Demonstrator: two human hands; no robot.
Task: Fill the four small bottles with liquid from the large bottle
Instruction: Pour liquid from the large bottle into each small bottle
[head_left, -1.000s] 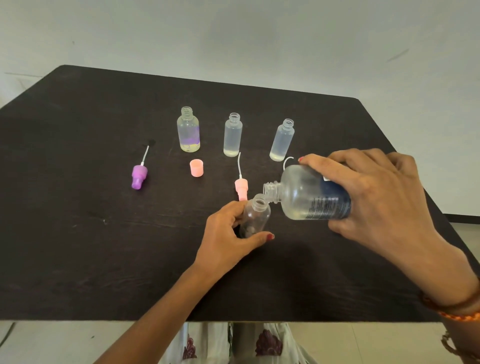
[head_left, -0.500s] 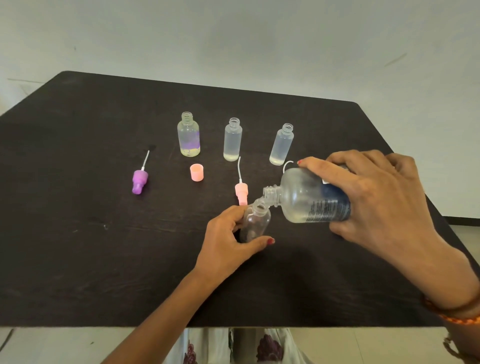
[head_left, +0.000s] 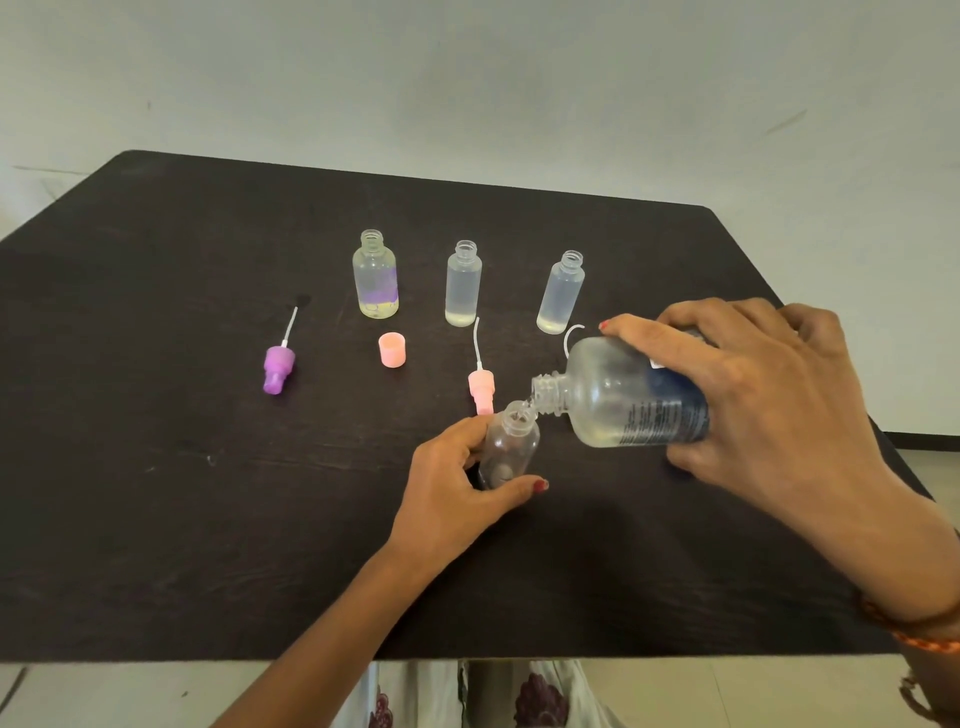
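My right hand grips the large clear bottle with a dark label, tipped on its side, neck pointing left. Its mouth touches the open mouth of a small clear bottle, which my left hand holds upright on the dark table. Liquid lies low in the large bottle. Three more small uncapped bottles stand in a row behind: one with a purple patch, a middle one, and a right one, each with a little liquid at the bottom.
A purple spray cap with tube, a pink cap and a pink spray cap with tube lie on the table between the row and my hands. The table's near edge runs just below my forearms.
The large bottle's mouth has come down onto the small bottle's mouth and tipped a little further. The view has shifted slightly; the other bottles and caps stay put.
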